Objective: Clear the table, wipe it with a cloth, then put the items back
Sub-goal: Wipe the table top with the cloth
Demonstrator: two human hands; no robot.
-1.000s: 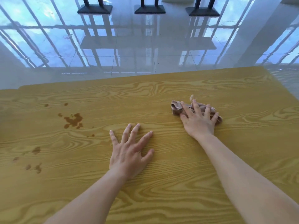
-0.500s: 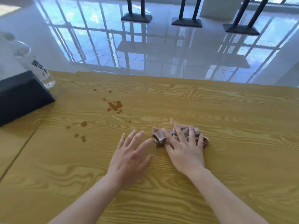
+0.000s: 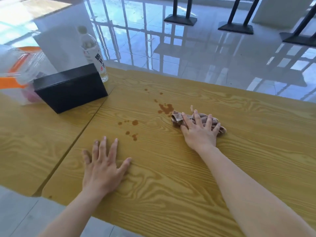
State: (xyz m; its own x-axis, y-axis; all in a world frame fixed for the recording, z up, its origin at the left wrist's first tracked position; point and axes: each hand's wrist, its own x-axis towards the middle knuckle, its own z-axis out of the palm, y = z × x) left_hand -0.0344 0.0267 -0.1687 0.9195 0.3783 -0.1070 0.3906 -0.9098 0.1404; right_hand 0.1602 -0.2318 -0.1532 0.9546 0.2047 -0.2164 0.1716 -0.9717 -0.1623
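Note:
My right hand [image 3: 200, 132] presses flat, fingers spread, on a crumpled brownish cloth [image 3: 177, 118] on the yellow wood-grain table [image 3: 239, 134]. The cloth's left end touches the biggest of the brown stains [image 3: 165, 108]. More brown spots [image 3: 135, 122] lie between the cloth and my left hand [image 3: 102, 168], which rests flat with fingers spread on the table near its front edge. On the adjoining table [image 3: 25, 142] at the left stand a black box [image 3: 70, 88], a clear water bottle [image 3: 94, 52] behind it, and a clear plastic container with orange trim [image 3: 15, 72].
A seam [image 3: 77, 139] runs between the two tabletops just left of my left hand. Beyond the far edge lies a glossy tiled floor [image 3: 188, 53] with black table bases [image 3: 180, 19] at the top.
My right hand slid the cloth leftward across the table, up to the large stain. The view swung left, so the box, bottle and container came into sight. My left hand stays flat.

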